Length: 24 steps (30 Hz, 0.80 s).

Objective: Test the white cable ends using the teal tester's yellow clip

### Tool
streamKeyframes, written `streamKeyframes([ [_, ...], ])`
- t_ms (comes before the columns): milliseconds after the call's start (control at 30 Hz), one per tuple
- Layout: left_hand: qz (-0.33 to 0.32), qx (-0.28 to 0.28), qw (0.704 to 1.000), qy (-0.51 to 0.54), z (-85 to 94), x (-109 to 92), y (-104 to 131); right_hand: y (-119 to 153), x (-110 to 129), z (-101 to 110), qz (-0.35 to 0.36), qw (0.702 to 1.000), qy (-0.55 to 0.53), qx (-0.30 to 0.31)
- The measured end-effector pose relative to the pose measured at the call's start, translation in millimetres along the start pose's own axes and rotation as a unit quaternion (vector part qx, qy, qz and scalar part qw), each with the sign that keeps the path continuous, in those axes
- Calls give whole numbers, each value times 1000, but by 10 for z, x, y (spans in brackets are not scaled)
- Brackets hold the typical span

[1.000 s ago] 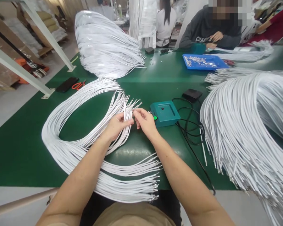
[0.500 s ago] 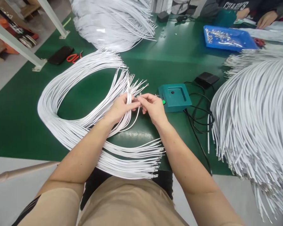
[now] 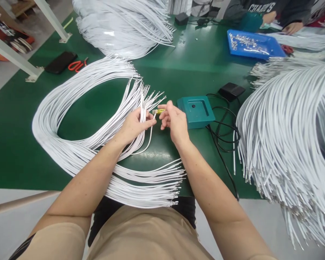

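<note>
White cables (image 3: 70,151) lie in a broad, curved bundle on the green bench (image 3: 18,155), with a fan of their ends spread between the forearms, close to the person's body. The left hand (image 3: 137,125) has its grip closed around a cluster of these cables near the tips, one strand standing apart at the fingertips. Just beside it, the right hand (image 3: 175,121) has its fingers loosely curled next to a small yellow piece (image 3: 160,111) (whether its grip is holding that piece, I cannot tell). A teal box (image 3: 196,117) sits just right of that hand. Farther right, a big heap of white wires (image 3: 278,137) reaches past the front edge. At the back, a blue tray (image 3: 254,54) holds small pale pieces; a red-handled tool (image 3: 76,66) lies at the left, beside a flat black object (image 3: 61,62).
</note>
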<state>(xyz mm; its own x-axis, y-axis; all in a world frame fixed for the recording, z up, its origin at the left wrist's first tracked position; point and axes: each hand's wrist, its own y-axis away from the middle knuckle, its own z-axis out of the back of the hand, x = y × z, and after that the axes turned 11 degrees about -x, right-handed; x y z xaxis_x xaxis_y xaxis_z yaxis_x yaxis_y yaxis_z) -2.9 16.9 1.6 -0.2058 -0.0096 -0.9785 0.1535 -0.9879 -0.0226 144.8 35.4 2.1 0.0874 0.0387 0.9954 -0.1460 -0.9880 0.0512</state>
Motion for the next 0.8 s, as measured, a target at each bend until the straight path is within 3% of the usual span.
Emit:
streamKeyframes([
  [133,-16,-26,998,-53,3,17,-4,28,-36,-28,-19,998,52,29],
  [333,-24,-15,998,-55,-4,48,-12,35,-56,-43,-11,1000,-3,21],
  [600,-3,-5,1000,-11,40,39,-10,38,-44,-59,-161,972,-150,82],
  [800,3,37,999,14,36,-26,21,15,38,-11,-3,994,-49,99],
])
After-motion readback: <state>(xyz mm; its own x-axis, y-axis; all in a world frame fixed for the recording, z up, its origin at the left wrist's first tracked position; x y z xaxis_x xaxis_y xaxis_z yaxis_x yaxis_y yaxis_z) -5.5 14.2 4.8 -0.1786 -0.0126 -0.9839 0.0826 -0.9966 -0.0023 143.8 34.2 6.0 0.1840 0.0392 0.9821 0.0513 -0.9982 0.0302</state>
